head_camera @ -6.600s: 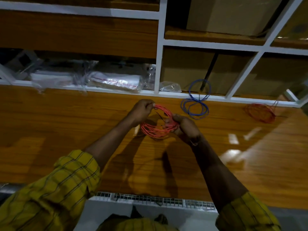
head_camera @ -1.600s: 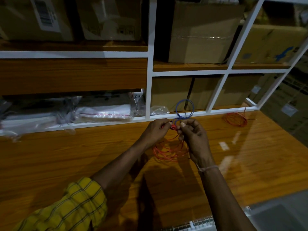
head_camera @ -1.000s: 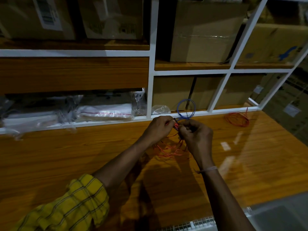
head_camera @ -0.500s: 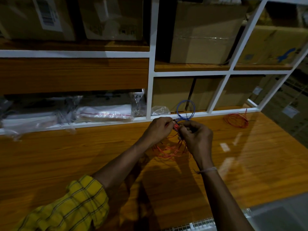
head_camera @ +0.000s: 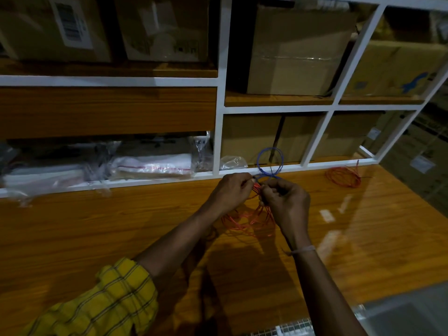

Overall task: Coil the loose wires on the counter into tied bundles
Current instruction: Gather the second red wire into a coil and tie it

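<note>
An orange-red wire coil (head_camera: 244, 220) hangs between my hands above the wooden counter (head_camera: 121, 226), its loops spreading down to the surface. My left hand (head_camera: 230, 190) and my right hand (head_camera: 287, 202) pinch the top of that coil, fingertips almost touching. Just behind my hands a blue wire coil (head_camera: 269, 163) leans against the white shelf frame. A second red wire coil (head_camera: 343, 177) lies on the counter at the back right, apart from both hands.
White-framed shelves (head_camera: 219, 132) rise behind the counter with cardboard boxes (head_camera: 298, 49) and plastic-wrapped packages (head_camera: 150, 166). A wire grille (head_camera: 278, 332) runs along the counter's near edge. Bare wood stretches left of my arms.
Over the last second my hands stay pinched at the top of the orange-red coil, shifting only slightly. Several seconds ago I held the coil open as a round loop.
</note>
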`<act>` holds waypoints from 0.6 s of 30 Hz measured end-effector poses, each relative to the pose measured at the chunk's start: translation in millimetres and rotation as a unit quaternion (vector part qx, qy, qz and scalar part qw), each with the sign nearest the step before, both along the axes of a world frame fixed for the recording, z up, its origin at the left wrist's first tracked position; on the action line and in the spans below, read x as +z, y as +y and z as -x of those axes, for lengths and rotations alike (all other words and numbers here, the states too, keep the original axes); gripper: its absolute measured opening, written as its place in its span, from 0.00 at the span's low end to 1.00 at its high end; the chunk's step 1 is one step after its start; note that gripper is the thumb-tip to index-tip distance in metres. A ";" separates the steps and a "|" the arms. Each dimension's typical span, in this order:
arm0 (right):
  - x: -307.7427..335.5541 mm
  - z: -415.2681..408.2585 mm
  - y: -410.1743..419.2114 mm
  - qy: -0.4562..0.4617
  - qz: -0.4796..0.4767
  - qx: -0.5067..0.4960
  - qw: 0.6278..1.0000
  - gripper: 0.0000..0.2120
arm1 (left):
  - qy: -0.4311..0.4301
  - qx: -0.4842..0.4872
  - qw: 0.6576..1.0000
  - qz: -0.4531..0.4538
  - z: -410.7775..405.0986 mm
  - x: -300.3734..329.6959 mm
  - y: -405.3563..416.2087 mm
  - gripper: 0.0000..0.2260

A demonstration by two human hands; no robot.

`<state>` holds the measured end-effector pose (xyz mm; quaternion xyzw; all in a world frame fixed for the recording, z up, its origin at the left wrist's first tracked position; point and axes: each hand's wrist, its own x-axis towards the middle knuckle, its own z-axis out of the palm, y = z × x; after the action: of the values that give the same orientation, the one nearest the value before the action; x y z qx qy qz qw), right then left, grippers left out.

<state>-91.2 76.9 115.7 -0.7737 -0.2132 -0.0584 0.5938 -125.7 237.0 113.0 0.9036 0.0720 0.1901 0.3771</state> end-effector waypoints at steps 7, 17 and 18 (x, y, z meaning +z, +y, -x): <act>1.8 4.4 -1.7 -0.005 0.006 -0.003 1.000 0.03 | 0.018 0.009 1.000 0.013 -0.6 -1.1 -0.4 0.12; -2.0 5.4 -3.1 0.012 -0.006 0.004 1.000 0.03 | 0.011 -0.003 1.000 0.004 5.5 0.5 -3.0 0.12; -1.8 5.9 -3.2 0.011 -0.003 0.003 1.000 0.03 | 0.011 -0.003 1.000 0.006 5.3 0.5 -3.3 0.12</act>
<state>-97.1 73.6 113.9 -0.7715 -0.2090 -0.0488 0.5990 -130.9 233.7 113.5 0.9038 0.0745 0.1783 0.3819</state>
